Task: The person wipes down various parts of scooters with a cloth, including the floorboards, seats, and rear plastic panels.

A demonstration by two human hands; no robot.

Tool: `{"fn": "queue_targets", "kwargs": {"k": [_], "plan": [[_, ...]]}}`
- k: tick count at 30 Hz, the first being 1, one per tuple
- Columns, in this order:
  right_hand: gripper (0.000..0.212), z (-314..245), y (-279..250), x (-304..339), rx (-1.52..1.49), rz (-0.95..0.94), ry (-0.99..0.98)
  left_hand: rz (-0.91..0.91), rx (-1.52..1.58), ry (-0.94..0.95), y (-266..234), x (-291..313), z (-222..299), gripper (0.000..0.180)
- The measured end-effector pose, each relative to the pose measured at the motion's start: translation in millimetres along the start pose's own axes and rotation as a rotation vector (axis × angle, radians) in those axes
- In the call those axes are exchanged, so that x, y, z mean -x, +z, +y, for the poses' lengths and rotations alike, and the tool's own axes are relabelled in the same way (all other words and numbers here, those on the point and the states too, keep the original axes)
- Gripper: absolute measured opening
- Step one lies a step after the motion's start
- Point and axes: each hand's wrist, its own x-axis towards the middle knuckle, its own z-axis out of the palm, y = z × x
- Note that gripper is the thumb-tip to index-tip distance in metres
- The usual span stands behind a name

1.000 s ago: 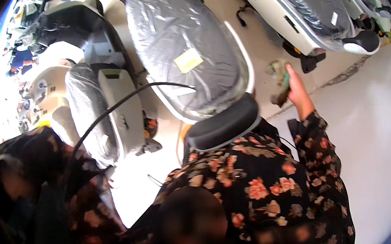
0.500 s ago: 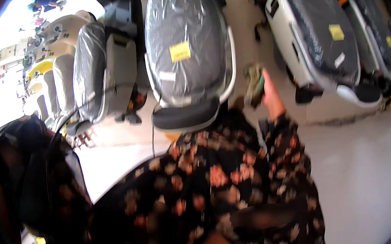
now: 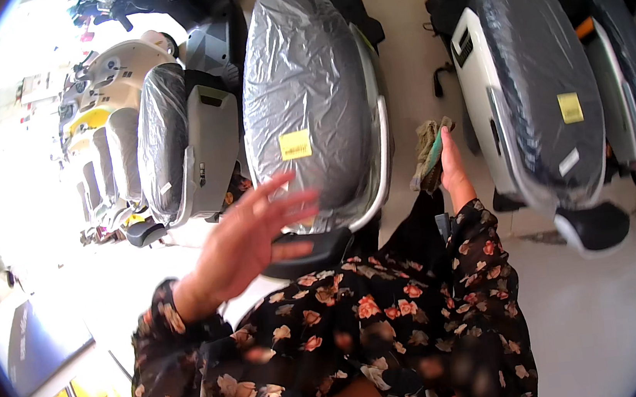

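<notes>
**Our right hand (image 3: 455, 172) holds a cloth (image 3: 428, 156) over the gap between two wrapped seats**

Our right hand is closed on the rumpled cloth, which bunches up on its inner side. Our left hand (image 3: 241, 241) has its fingers spread well apart and blurred; it lies across the view of the middle seat's (image 3: 312, 67) near end, and we cannot tell whether it touches.

To the right of that seat, the cloth sits over a strip of pale floor (image 3: 404, 58), with the curved white rail (image 3: 384, 160) bordering one side and the right-hand scooter's pale body (image 3: 477, 65) the other. A wider stretch of floor opens toward our lower right. At the seat's near edge, the dark backrest (image 3: 312, 253) stands close to our body, partly behind our left hand.

The cloth looks soft and coarse, dull green-brown with a teal patch. The middle seat is a long rounded oval under creased, shiny clear film, bearing a square yellow label (image 3: 295, 145). The right-hand seat (image 3: 544, 66) is similarly wrapped, and a narrower one (image 3: 164, 137) gleams at left. Our sleeves (image 3: 486, 250) are thin, dark and flowered.
</notes>
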Motion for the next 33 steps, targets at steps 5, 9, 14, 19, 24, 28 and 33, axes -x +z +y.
{"fn": "queue_targets", "kwargs": {"k": [5,9,14,19,24,28,33], "plan": [[0.071,-21.3,13.8,-104.6,0.255,0.001,-0.18,0.489,0.344,-0.186,-41.0,4.6,-72.8,0.052],[0.032,-29.5,67.9,-181.5,1.092,-0.255,-1.03,0.525,0.539,-0.225,-19.1,6.7,-101.7,0.049],[0.047,-17.1,125.4,-219.9,1.06,-0.074,-0.909,0.628,-0.058,-0.309,4.1,27.0,-132.6,0.042],[0.057,-30.2,120.5,-252.4,1.0,-0.098,-0.647,0.364,0.142,-0.594,-18.5,29.0,-117.6,0.042],[0.063,-38.7,123.1,-252.6,1.138,-0.201,-0.388,0.424,0.016,-0.325,-74.6,35.3,-101.8,0.049],[0.056,-28.6,103.3,-264.3,1.039,-0.04,-0.817,0.388,-0.491,-0.317,-100.1,10.7,-79.3,0.036],[0.056,-15.4,102.7,-226.3,1.018,-0.151,-0.61,0.628,0.03,-0.323,-153.6,37.8,-107.2,0.035]]}}
